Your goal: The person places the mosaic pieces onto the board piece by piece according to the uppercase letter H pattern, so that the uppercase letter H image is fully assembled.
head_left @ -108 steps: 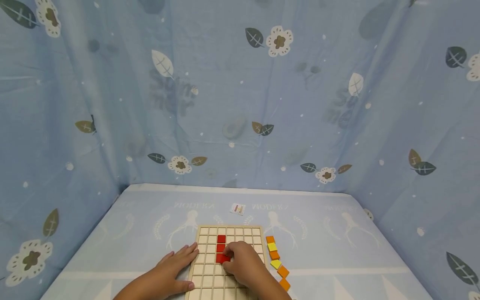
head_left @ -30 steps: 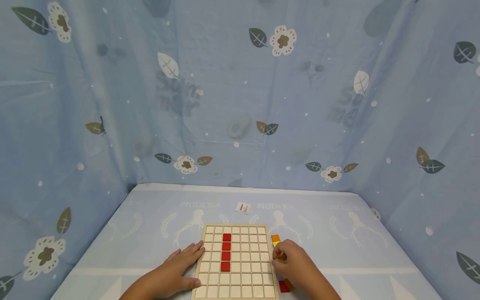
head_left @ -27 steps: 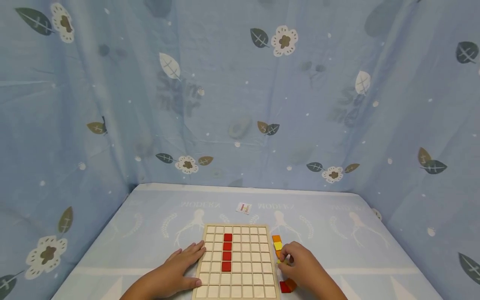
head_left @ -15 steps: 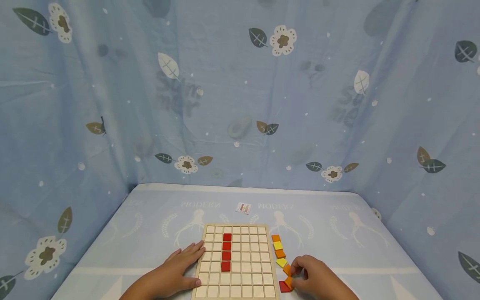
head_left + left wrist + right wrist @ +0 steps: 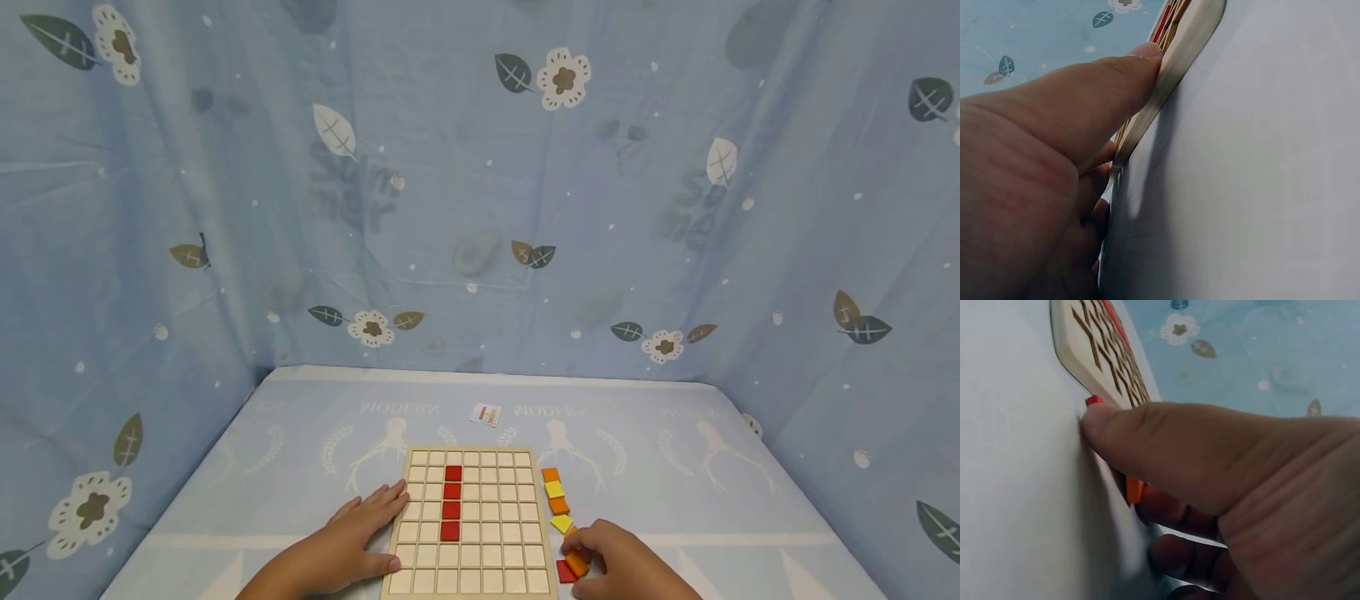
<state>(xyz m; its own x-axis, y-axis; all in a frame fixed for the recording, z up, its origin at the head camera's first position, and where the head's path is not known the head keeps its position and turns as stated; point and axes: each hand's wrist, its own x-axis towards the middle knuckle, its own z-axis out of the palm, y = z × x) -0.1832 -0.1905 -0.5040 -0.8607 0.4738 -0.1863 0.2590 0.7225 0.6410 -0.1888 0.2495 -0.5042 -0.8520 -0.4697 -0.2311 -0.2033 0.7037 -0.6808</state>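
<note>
Right hand (image 5: 628, 562) at the loose tiles, left hand (image 5: 347, 540) spread at the board (image 5: 397, 533)

Nearest, the right hand reaches in from the near right, with its fingers bent and its thumb set apart from the index finger. An orange tile (image 5: 577, 564) lies between thumb and index finger, just right of the board; I cannot tell whether they pinch it or only touch it. A loose red tile (image 5: 566, 572) lies beside the orange one, on its left, and in the right wrist view the thumb tip is right at a red piece.

The left hand lies at the near left, wide, with fingers stretched out. Its fingertips and thumb rest along the left edge of the board, and the left wrist view shows the thumb against the board's side.

The board is a flat wooden grid of square cells in a pale frame. Four red squares (image 5: 451, 509) sit in it, one behind another in the third column from the left.

Along the board's right side, beyond the right hand, more tiles run away in a crooked line: an orange one partly hidden by the fingers, a yellow tile (image 5: 562, 523) turned at an angle, then orange, yellow and orange.

Farther off, beyond the board, a small card (image 5: 486, 415) with coloured marks lies on the pale patterned surface (image 5: 660, 475). At the far side hangs a blue cloth (image 5: 435, 225) printed with flowers and leaves.
</note>
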